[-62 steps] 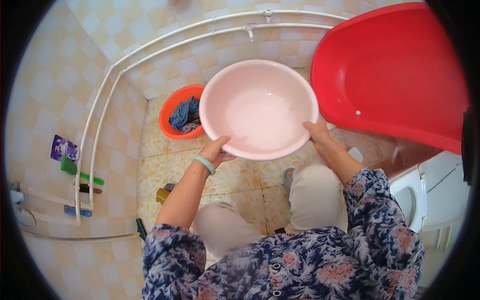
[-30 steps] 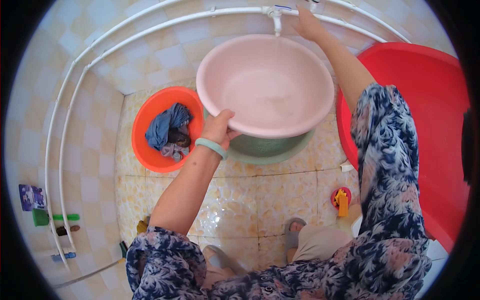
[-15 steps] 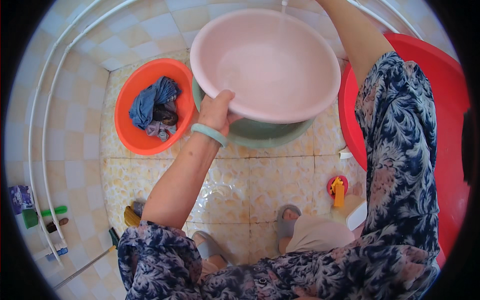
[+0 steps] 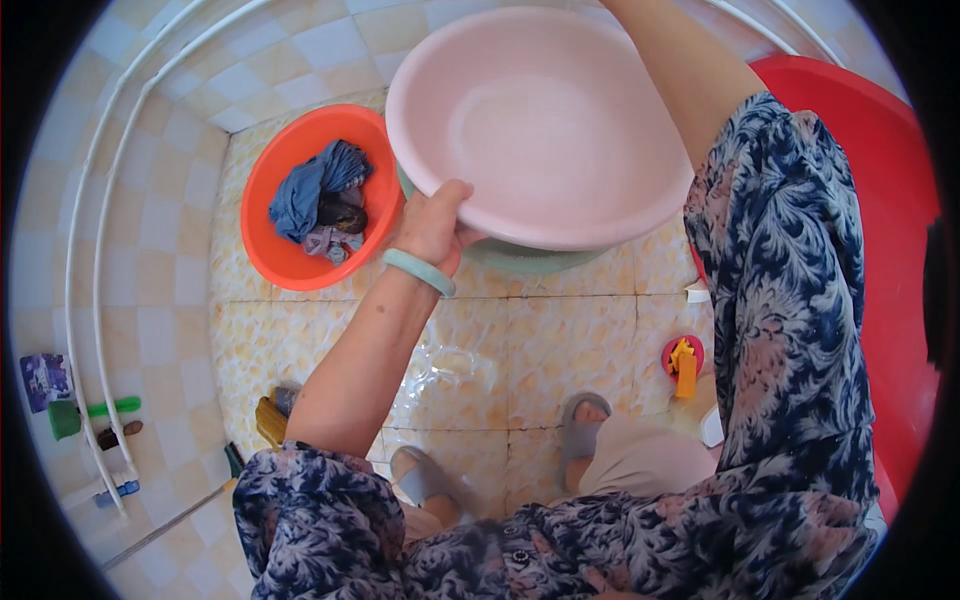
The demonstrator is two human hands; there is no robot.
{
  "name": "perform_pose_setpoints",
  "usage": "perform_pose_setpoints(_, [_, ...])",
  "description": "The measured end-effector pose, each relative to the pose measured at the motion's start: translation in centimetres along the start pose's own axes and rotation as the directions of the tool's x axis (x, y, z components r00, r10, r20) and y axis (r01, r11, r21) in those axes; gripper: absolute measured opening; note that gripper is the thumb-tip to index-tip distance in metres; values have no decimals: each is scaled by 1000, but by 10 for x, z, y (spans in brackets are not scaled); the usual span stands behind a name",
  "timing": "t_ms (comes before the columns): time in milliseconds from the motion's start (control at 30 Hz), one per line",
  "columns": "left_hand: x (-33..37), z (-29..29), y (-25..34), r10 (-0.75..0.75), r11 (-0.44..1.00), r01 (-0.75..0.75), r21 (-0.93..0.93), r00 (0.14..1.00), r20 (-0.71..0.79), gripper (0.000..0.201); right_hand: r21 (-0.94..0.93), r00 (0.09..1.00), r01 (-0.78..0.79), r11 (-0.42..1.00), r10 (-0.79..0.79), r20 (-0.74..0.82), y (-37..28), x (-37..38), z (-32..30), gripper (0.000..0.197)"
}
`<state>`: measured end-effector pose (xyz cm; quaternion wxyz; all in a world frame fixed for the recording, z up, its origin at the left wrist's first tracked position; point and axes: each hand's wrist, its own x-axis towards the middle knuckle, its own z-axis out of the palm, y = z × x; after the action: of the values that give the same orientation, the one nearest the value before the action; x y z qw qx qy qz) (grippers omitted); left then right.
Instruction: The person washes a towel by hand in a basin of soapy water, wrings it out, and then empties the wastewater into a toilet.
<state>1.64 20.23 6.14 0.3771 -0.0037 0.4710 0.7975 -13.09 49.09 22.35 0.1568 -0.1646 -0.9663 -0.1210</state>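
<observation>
A large pale pink basin (image 4: 590,205) is held up over a green basin (image 4: 540,261), whose near edge shows beneath it. My left hand (image 4: 435,225), with a pale green bangle (image 4: 418,270) on its wrist, grips the pink basin's near-left rim, thumb over the edge. The pink basin tilts toward me, its inside pale and wet-looking. How much water it holds, I cannot tell. My right forearm (image 4: 665,60) stretches past the basin's far right side and leaves the picture at the top; the hand itself is out of sight.
At left on the tiled floor stands an orange basin (image 4: 262,255) with blue and dark cloths (image 4: 315,195). A big red tub (image 4: 890,300) fills the right side. A small red dish with a yellow block (image 4: 686,375) lies near my foot. White pipes (image 4: 72,300) and a green brush (image 4: 64,420) line the left wall.
The pink basin has shifted slightly up and right in the picture, covering more of the green basin. The water stream and spout tip seen above it earlier no longer show.
</observation>
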Motion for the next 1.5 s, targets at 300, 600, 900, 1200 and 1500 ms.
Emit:
perform_pose_setpoints(300, [-107, -75, 2, -28, 995, 23, -96, 998, -51, 45, 674, 988, 92, 733, 19, -156, 92, -193, -48, 56])
perform_pose_setpoints(600, [-227, -130, -15, 16, 999, -21, -28, 987, -162, 48, 812, 818, -565, -146, -232, 527, -8, -411, -57, 61])
perform_pose_setpoints(900, [-238, -99, -20, 5, 998, -20, -54, 966, -260, 35, 751, 719, -660, -31, -318, 618, -2, -417, -91, 48])
perform_pose_setpoints(1200, [-249, -94, -16, -69, 994, 36, -104, 943, -326, 31, 789, 729, -603, 122, -318, 606, -4, -411, -87, 46])
perform_pose_setpoints(1500, [-263, -68, 57, 348, 843, -168, 511, 895, -279, 37, 660, 649, -724, -198, -519, 556, -40, -385, -6, 32])
